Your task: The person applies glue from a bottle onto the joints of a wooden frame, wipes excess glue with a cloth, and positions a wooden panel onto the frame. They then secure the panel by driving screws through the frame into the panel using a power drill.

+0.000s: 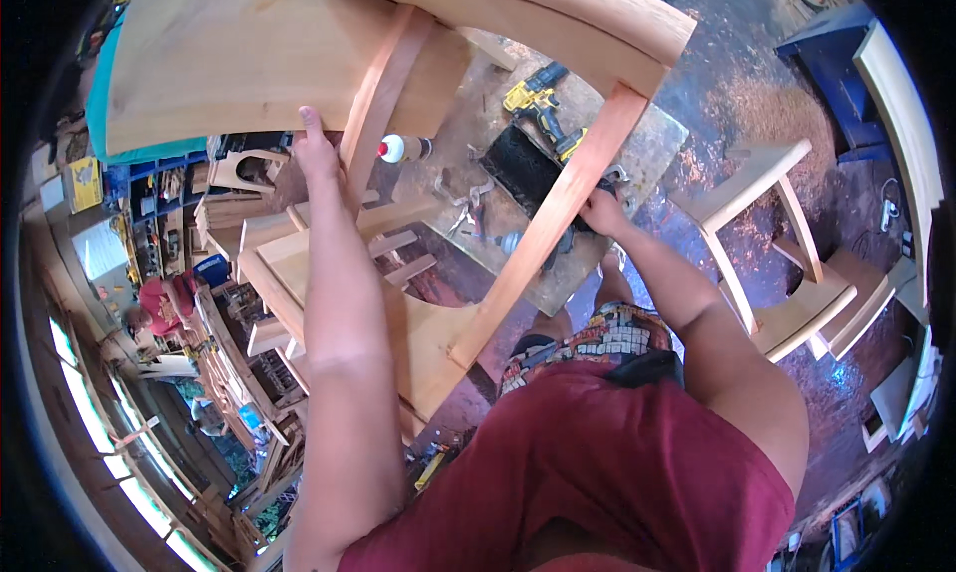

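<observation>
Chair frame of pale wood (538, 241) slants over the grey tabletop (652, 139), left hand (317, 159) apparently gripping it; right hand (602, 212), grip hidden, is near a yellow-and-black drill (538, 99). Steadying, seemingly; next wants firm support.

L grip (317, 161) on wd chair (545, 225).

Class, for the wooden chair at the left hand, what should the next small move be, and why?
Probably steady the wooden chair with the left hand first: that hand touches one post, the chair looks tilted, and a cordless drill lies on the workbench close by. The right hand's hold is hard to see.
</observation>
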Tool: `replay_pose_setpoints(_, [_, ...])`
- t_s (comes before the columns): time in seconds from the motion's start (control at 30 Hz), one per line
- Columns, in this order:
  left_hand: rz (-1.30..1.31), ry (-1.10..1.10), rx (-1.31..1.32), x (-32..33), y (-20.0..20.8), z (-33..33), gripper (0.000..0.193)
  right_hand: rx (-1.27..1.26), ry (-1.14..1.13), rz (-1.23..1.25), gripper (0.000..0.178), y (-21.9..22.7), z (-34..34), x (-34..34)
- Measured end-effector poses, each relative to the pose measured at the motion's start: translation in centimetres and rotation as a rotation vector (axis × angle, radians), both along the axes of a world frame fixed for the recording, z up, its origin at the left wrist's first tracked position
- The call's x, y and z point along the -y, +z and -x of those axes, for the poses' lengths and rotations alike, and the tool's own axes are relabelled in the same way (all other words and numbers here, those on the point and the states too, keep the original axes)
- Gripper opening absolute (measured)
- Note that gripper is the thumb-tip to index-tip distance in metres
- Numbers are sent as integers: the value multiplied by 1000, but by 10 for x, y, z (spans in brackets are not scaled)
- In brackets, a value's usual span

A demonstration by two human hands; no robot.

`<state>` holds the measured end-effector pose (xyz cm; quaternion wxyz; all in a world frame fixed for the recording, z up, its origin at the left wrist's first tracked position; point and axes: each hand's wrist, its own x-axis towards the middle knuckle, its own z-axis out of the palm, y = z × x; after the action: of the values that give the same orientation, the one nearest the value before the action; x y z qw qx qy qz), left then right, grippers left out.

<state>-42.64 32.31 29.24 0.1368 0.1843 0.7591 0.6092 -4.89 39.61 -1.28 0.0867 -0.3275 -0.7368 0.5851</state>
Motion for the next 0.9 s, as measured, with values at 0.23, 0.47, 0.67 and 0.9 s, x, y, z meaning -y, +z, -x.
replay_pose_setpoints(0.23, [51, 17, -63, -2, 3, -2, 66, 117, 181, 55, 6, -14, -36, 19])
replay_pose_setpoints(0.47, [-20, 24, -40, -2, -1, 5, 55, 165, 84, 37, 9, 0, -23, 12])
replay_pose_setpoints(0.67, [-3, 13, -67, -11, 0, -10, 58, -384, -113, -170, 18, 26, 9, 14])
replay_pose_setpoints(0.9, [-42, -9, -70, -9, 0, -11, 58, 64, 517, 991, 18, 76, -17, 41])
